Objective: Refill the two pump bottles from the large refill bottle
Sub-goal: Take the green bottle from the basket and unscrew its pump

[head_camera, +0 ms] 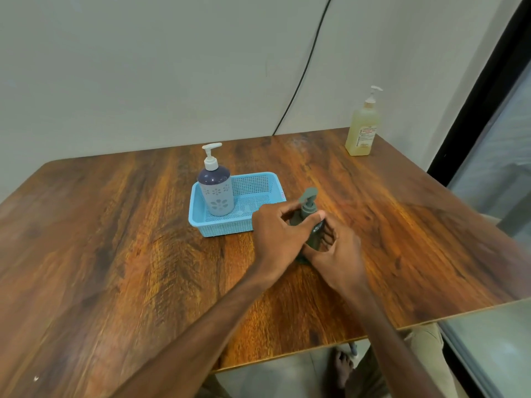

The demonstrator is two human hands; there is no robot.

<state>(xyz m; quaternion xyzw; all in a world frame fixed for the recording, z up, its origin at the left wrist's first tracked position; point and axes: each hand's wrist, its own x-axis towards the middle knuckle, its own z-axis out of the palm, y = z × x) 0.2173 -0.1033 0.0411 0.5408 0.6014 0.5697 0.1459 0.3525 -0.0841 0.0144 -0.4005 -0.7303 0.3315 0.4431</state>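
A small dark grey-green pump bottle (309,209) stands on the wooden table (115,239), just right of the blue basket (258,182). My left hand (275,234) grips its neck below the pump head. My right hand (336,251) curls around the lower body from the right. A second pump bottle (215,191), pale with a flower pattern, a dark top and a white pump, stands upright in the basket's left end. The large yellow refill bottle (362,130) with a white pump stands at the table's far right corner.
The table's near edge runs diagonally at lower right, with my foot on the floor below it. A black cable (304,67) hangs down the wall behind. A dark-framed window (488,139) borders the right side.
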